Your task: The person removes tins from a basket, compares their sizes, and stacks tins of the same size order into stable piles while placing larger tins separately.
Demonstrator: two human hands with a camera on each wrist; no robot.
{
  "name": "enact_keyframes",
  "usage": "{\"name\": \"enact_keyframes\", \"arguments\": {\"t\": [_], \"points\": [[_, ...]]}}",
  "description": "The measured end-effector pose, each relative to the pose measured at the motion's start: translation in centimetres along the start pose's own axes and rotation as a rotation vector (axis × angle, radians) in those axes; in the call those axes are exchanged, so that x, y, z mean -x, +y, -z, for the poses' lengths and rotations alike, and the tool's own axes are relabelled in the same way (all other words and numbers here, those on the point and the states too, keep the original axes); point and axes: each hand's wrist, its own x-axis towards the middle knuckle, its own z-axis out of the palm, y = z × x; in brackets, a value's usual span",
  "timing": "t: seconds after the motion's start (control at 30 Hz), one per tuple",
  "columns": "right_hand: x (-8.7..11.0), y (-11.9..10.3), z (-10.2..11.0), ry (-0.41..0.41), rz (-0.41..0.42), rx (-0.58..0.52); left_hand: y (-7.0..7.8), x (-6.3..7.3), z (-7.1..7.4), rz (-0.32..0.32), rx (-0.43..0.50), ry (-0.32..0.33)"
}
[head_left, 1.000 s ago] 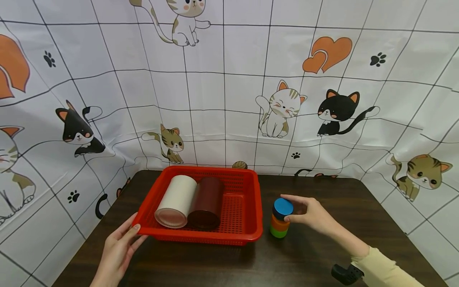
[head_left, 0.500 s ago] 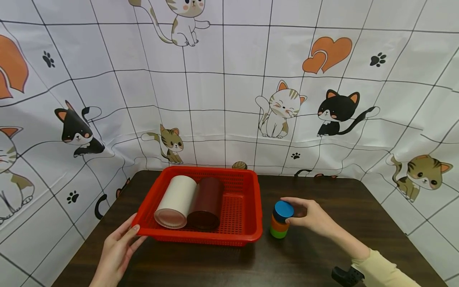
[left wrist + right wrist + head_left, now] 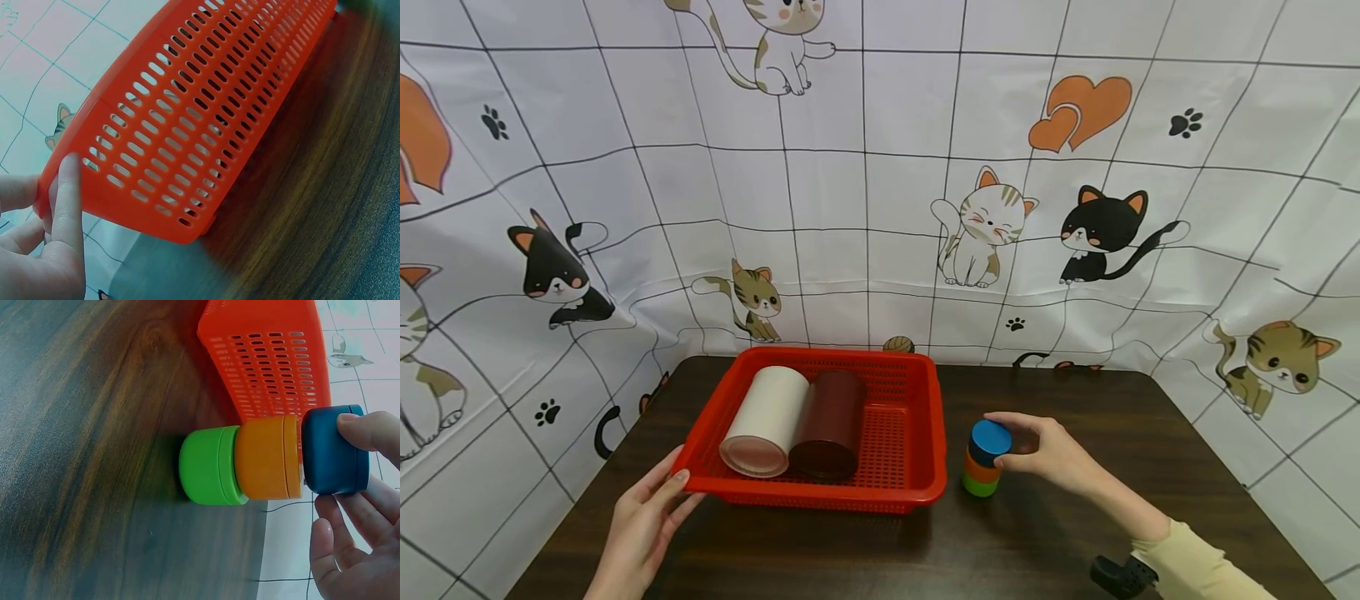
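My left hand grips the near left corner of a red perforated plastic basket, thumb on top of the rim and fingers beneath. In the left wrist view, the fingers pinch the rim beside the slotted wall. To the basket's right, my right hand pinches a blue round lidded jar between thumb and fingers. Under it stand an orange jar and, lowest, a green jar on the table. The blue jar sits over the orange one, slightly offset; whether they fully touch I cannot tell.
Inside the basket lie a cream cylinder and a dark brown cylinder, side by side on the left. The dark wooden table ends at a cat-patterned white curtain at the back and sides.
My right hand has lowered the blue jar slightly over the orange one. My left hand keeps its grip on the basket. The head view has shifted a little.
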Motion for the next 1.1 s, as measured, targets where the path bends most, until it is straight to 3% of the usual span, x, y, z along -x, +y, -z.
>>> {"name": "enact_keyframes", "arguments": {"t": [0.17, 0.43, 1.1], "points": [[0.14, -0.18, -0.08, 0.002, -0.018, 0.008, 0.1, 0.05, -0.04, 0.014, -0.006, 0.007], [0.33, -0.27, 0.01, 0.013, -0.042, 0.014, 0.01, 0.0, -0.02, -0.014, 0.0, 0.0], [0.19, 0.08, -0.15, 0.012, -0.015, -0.009, 0.09, 0.02, -0.05, -0.004, -0.014, 0.002]]}}
